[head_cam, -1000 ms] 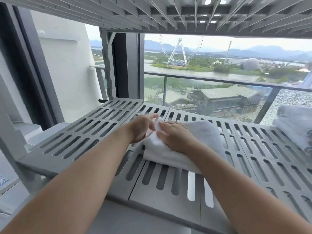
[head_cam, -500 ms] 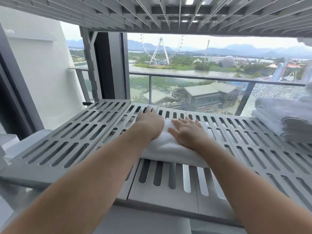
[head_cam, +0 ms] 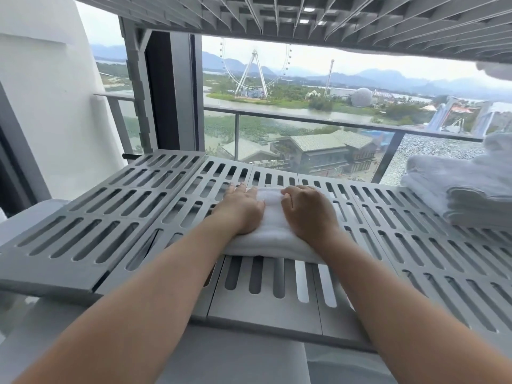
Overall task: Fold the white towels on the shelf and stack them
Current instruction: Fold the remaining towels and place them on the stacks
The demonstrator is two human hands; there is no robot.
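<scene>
A folded white towel (head_cam: 273, 217) lies in the middle of the grey slatted shelf (head_cam: 110, 217). My left hand (head_cam: 241, 209) rests flat on its left part, fingers stretched out past the far edge onto the slats. My right hand (head_cam: 307, 212) sits on the towel's right part with its fingers curled into the cloth at the far edge. Both hands cover much of the towel. A stack of folded white towels (head_cam: 465, 189) stands at the shelf's right end, well apart from my hands.
Another slatted shelf (head_cam: 360, 23) hangs low overhead, with a bit of white cloth (head_cam: 496, 70) showing at its right end. Behind the shelf is a glass balcony railing (head_cam: 304, 115). A white wall (head_cam: 50, 106) stands at the left.
My hands went from tucking the towel's left end to lying on top of it. The right hand's fingers, flat half a second ago, are now curled into the cloth. My view shifted right.
</scene>
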